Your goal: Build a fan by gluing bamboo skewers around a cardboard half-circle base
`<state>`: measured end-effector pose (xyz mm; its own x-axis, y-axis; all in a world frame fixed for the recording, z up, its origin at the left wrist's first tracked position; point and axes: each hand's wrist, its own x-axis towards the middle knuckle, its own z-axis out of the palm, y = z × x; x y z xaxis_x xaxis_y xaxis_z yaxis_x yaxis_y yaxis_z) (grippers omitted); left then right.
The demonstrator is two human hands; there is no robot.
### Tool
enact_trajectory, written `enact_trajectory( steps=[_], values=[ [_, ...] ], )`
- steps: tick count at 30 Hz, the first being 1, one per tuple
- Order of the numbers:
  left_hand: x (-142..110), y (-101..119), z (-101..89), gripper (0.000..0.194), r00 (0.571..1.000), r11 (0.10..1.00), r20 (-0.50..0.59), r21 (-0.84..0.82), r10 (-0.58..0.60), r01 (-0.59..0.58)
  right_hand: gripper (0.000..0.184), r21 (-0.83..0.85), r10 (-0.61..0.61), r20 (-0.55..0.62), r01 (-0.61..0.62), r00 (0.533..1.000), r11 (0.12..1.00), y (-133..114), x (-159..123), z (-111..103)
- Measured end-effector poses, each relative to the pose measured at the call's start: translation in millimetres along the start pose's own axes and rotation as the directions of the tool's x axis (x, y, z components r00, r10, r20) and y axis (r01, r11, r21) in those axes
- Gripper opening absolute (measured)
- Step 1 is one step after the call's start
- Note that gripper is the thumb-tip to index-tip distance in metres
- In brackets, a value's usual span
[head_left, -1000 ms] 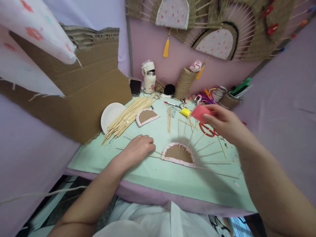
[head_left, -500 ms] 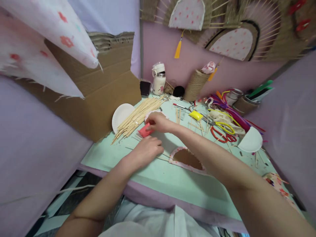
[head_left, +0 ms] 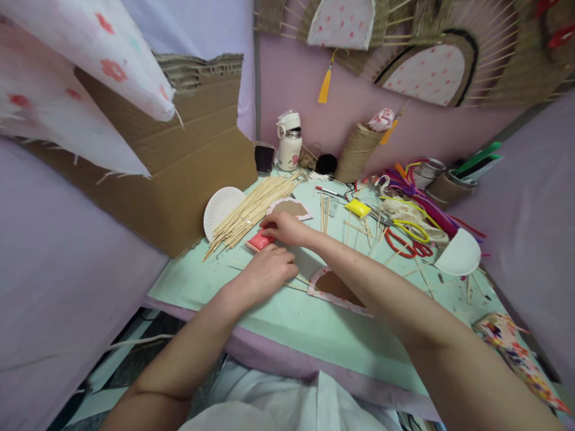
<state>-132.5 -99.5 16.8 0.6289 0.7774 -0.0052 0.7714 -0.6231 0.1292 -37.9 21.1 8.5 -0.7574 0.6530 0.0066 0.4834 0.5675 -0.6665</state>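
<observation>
My right hand (head_left: 284, 228) reaches across to a small red packet (head_left: 259, 241), its fingers pinching the packet's far right edge. Just in front of it, my left hand (head_left: 269, 267) is curled low on the table over a few thin bamboo sticks (head_left: 298, 288), which stick out on both sides of it; its fingertips are partly hidden. Those sticks run to a half-round cardboard piece (head_left: 332, 286) with a pink-dotted cloth rim, partly covered by my right forearm. Behind my right hand lies a smaller cloth-edged cardboard piece (head_left: 290, 208).
A pile of bamboo sticks (head_left: 256, 206) lies beside a white paper plate (head_left: 221, 206). To the right are a yellow packet (head_left: 357, 208), red-handled scissors (head_left: 401, 244), loose sticks and a half plate (head_left: 459, 254). A bottle (head_left: 289, 143) and a twine roll (head_left: 358, 153) stand at the back.
The red packet has shifted slightly left and lies flatter, with my right hand moved a little along with it. More of the smaller cardboard piece shows. My left hand stays in place.
</observation>
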Motion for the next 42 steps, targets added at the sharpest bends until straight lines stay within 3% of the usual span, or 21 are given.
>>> enact_trajectory(
  steps=[12,19,26,31,35,39,42],
  values=[
    [-2,-2,3.4,0.020,1.000,1.000,-0.011,0.011,0.006,-0.006,0.017,0.006,-0.028,-0.065,0.028,0.998,1.000,0,-4,-1],
    [-3,-2,4.1,0.022,1.000,1.000,-0.028,0.003,0.000,0.000,0.014,-0.075,-0.062,-0.167,0.050,0.984,0.996,0,-12,-17],
    [-5,-1,-2.2,0.024,0.999,0.998,-0.051,-0.062,0.000,-0.003,0.013,-0.001,-0.040,-0.211,0.040,0.977,0.999,-4,-37,-41],
    [-6,2,-7.8,0.025,0.997,0.996,-0.075,-0.092,0.005,-0.012,0.018,0.012,0.010,-0.291,-0.006,0.957,1.000,-9,-71,-62],
    [-8,1,-8.3,0.030,0.997,0.998,-0.076,-0.064,-0.008,0.004,0.019,-0.003,0.032,-0.313,-0.034,0.949,0.999,-15,-117,-69],
    [-11,0,-14.0,0.030,0.994,0.997,-0.081,-0.036,-0.070,0.068,0.021,-0.032,0.076,-0.337,-0.092,0.938,0.995,-17,-171,-61],
    [-9,3,-25.5,0.029,0.970,0.976,-0.111,-0.027,-0.216,0.214,0.022,-0.030,0.117,-0.349,-0.136,0.930,0.990,-12,-207,-45]
  ],
)
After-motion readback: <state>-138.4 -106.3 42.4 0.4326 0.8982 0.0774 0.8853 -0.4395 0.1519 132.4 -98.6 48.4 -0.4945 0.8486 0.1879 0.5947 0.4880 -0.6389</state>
